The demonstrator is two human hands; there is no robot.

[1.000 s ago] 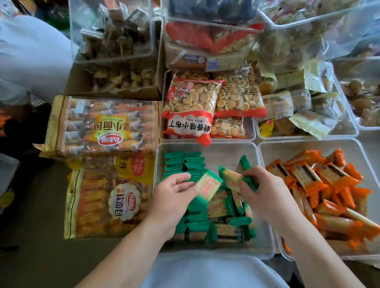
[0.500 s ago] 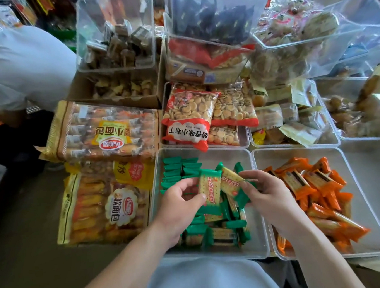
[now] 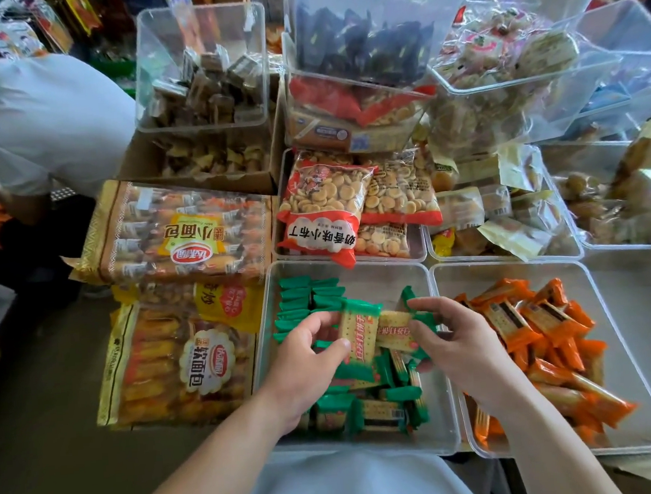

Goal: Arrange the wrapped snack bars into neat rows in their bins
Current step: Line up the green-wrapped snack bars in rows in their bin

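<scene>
A clear bin (image 3: 427, 277) in front of me holds green-wrapped snack bars. A tidy row of green bars (image 3: 306, 301) stands on edge at its far left, and a loose heap (image 3: 371, 407) fills the near part. My left hand (image 3: 305, 359) pinches one green bar (image 3: 358, 336) upright over the heap. My right hand (image 3: 452, 348) grips a second green bar (image 3: 393, 333) beside it, the two bars overlapping. The clear bin (image 3: 635, 339) to the right holds a jumble of orange-wrapped bars (image 3: 533, 331).
Large bags of small breads (image 3: 175, 235) lie left of the green bin. Bags of round biscuits (image 3: 324, 208) sit in the bin behind it. Stacked clear bins of other snacks (image 3: 200, 65) fill the back. A person in a white shirt (image 3: 52, 116) bends at far left.
Both hands lifted their green bars and brought them together over the heap. The left bar turned upright. The view shifted up, showing more of the stacked bins behind.
</scene>
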